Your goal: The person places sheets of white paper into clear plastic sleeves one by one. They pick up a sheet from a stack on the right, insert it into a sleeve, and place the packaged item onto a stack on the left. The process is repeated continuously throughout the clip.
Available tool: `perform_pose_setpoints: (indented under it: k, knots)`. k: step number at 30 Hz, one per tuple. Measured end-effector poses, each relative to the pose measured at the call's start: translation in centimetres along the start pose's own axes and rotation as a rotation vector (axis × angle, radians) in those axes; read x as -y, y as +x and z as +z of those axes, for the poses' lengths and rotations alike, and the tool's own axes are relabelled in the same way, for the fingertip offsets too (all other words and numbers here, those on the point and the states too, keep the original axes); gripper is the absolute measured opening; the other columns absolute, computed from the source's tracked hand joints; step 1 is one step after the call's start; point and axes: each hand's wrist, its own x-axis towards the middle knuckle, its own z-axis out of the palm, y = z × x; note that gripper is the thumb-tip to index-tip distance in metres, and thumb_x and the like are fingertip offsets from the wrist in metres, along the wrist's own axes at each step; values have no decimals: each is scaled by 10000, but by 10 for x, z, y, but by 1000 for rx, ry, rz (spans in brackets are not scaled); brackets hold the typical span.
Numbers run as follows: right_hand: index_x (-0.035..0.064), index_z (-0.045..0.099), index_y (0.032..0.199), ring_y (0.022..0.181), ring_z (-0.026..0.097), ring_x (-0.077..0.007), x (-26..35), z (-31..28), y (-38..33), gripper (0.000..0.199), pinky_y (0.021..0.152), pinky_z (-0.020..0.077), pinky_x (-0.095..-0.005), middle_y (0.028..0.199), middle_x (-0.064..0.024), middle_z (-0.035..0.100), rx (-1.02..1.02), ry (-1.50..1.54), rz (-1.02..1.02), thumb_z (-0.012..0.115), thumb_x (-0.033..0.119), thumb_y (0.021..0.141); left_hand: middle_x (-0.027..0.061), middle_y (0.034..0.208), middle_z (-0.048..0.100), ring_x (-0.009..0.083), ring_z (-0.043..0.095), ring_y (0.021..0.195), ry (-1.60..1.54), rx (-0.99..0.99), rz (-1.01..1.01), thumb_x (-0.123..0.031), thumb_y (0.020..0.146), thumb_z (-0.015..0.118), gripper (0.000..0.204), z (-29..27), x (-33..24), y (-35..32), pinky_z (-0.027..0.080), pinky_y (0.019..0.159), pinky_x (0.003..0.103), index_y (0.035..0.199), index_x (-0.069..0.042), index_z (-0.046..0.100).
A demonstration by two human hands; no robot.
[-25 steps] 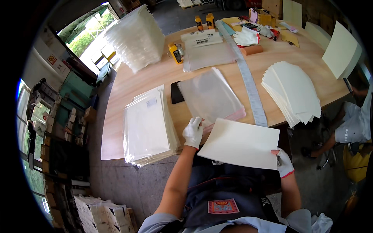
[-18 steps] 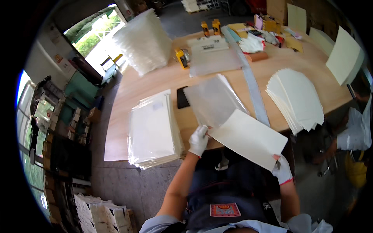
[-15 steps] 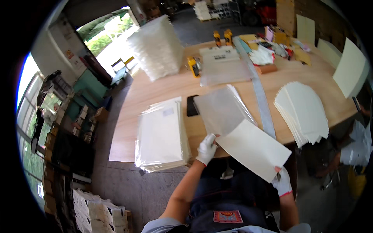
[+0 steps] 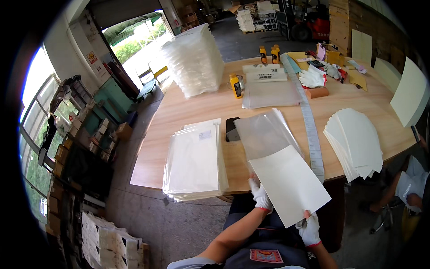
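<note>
My right hand [image 4: 309,230], in a white glove with bare fingertips, pinches the lower edge of a white paperboard sheet [image 4: 293,187]. The sheet is tilted over the table's near edge, its far end overlapping a stack of clear plastic bags [image 4: 264,130]. My left hand [image 4: 260,193], gloved the same way, is at the sheet's left edge, beside the bags' near end. Its fingers look closed and are partly hidden, so whether they grip sheet or bag is unclear. Left of the bags lies a stack of bagged white sheets [image 4: 192,157]. A fanned pile of white sheets [image 4: 356,141] lies to the right.
A black phone [image 4: 232,129] touches the bags' left side. A long grey-blue strip [image 4: 310,130] crosses the table [image 4: 150,157]. Farther back are yellow bottles [image 4: 235,86], more clear bags [image 4: 271,95], spare gloves [image 4: 312,77] and a tall plastic-wrapped stack [image 4: 195,62]. A person [image 4: 410,184] sits at right.
The sheet has turned more upright, its far end now over the bags. My left hand has moved from its left corner down along its left side. The right hand still grips the near edge.
</note>
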Motion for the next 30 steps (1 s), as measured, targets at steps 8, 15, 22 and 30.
perform_pose_setpoints:
  k: [8, 15, 22, 30]
  knots:
    - [42, 510, 994, 508, 537, -128, 2, 1, 3, 157, 421, 418, -259, 679, -46, 554, 10, -105, 9, 482, 167, 904, 87, 989, 605, 231, 608, 840, 588, 537, 10, -380, 917, 384, 396, -95, 83, 34, 506, 704, 343, 1144, -75, 496]
    - [2, 515, 1061, 804, 614, -224, -46, -14, 46, 208, 672, 546, -331, 960, -124, 583, 9, 37, 125, 516, 119, 889, 55, 926, 623, 146, 602, 786, 593, 545, -226, -203, 864, 565, 253, -114, 45, -52, 509, 673, 272, 1075, -66, 539]
    - [-2, 360, 1245, 924, 591, -278, -58, 10, 71, 370, 832, 511, -394, 1061, -174, 552, 78, 408, 311, 368, 227, 954, 53, 997, 588, 174, 597, 814, 258, 347, -680, -237, 895, 510, 286, -100, -5, -36, 512, 662, 312, 1126, -68, 506]
    - [49, 591, 958, 506, 544, -96, -29, 53, 52, 200, 460, 427, -227, 656, -46, 591, 305, -904, 94, 473, 202, 908, 79, 887, 652, 144, 632, 712, 596, 304, -446, -256, 889, 540, 232, -99, -66, -23, 504, 605, 247, 977, -43, 570]
